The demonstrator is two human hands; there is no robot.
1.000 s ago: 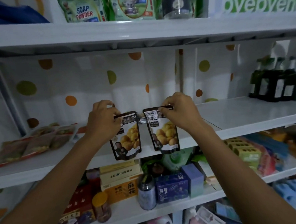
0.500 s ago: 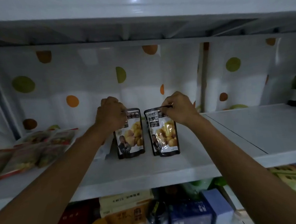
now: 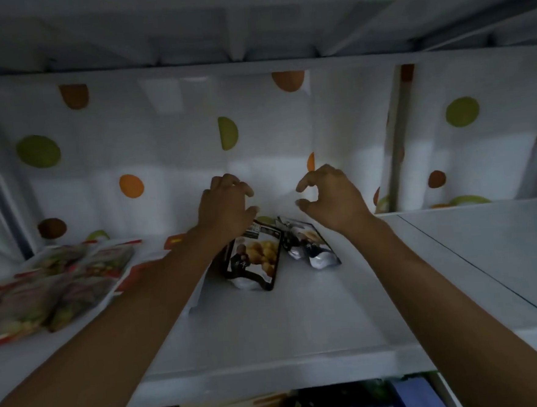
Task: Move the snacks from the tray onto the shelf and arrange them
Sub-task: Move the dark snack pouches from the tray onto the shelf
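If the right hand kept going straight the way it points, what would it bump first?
Probably the white dotted sheet at the back of the shelf. The right hand is above the snack pouches, so nothing seems between, though depth is unclear.

All you get of the person here is arms and hands. The left forearm (image 3: 111,335) fills the lower left of the frame and the right forearm (image 3: 442,302) the lower right, both bare right up to the frame edge. The left grip (image 3: 226,206) and right grip (image 3: 330,195) near centre frame are bare too. Dim, soft footage, so finer detail is lost.
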